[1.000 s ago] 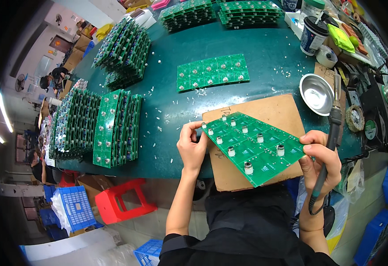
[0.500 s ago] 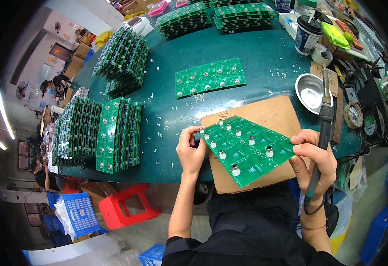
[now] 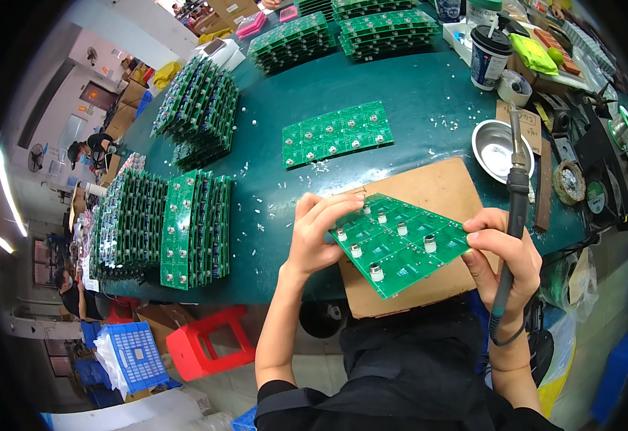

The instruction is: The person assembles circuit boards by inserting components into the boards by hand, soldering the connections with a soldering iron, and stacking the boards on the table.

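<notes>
A green circuit board [image 3: 407, 251] with several cylindrical metal components is held tilted above a brown cardboard sheet [image 3: 443, 187]. My left hand [image 3: 321, 233] grips its left edge, with the fingers reaching over the far left corner and partly covering components there. At the right corner, my right hand [image 3: 504, 258] pinches the board between thumb and fingers. That same hand also carries a soldering iron [image 3: 518, 194], its tip pointing up and away from the board. Farther off, another circuit board [image 3: 339, 134] lies flat on the green table [image 3: 271, 194].
Stacks of circuit boards [image 3: 195, 230] stand at the left, more [image 3: 385, 32] at the back. Right of the cardboard are a metal bowl [image 3: 497, 147], a lidded cup [image 3: 490, 57] and a solder spool [image 3: 622, 128]. White scraps dot the table. A red stool [image 3: 210, 341] stands below.
My left hand has shifted its grip, its fingers now extending over the board's far left corner. The right hand keeps hold of board and iron. The view has shifted slightly.
</notes>
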Available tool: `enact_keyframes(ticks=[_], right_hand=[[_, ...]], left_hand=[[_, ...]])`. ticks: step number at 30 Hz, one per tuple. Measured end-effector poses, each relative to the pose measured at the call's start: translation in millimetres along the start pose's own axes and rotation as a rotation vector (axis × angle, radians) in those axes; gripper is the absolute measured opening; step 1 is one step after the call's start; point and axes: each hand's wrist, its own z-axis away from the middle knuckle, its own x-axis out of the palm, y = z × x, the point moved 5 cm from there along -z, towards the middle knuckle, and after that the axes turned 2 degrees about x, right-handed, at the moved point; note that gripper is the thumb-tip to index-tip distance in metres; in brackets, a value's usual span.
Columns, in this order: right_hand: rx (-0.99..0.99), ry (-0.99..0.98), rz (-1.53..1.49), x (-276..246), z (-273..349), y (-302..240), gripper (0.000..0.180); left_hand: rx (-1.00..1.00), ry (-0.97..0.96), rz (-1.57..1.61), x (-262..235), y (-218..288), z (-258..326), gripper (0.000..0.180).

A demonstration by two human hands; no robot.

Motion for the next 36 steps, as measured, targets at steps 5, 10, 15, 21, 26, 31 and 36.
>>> enact_keyframes(ticks=[5,10,15,21,26,31,36], right_hand=[[0.000,0.013,-0.011,-1,0,2,0.030],[0.100,0.046,-0.093,-3,9,12,0.030],[0.303,0.226,-0.231,-34,10,25,0.052],[0.268,0.066,-0.330,-44,39,17,0.044],[0.342,-0.117,-0.342,-18,30,-1,0.025],[0.333,-0.148,-0.350,-14,30,1,0.023],[0.337,-0.182,-0.354,-12,27,4,0.023]], left_hand=[[0.021,-0.010,0.050,4,2,-2,0.047],[0.076,-0.006,0.056,4,2,-2,0.045],[-0.525,-0.046,0.397,-1,15,-3,0.038],[-0.782,-0.029,0.973,5,35,-11,0.052],[-0.814,-0.050,1.033,10,40,-10,0.056],[-0.818,-0.042,1.016,10,43,-9,0.057],[-0.816,-0.045,1.007,10,45,-8,0.054]])
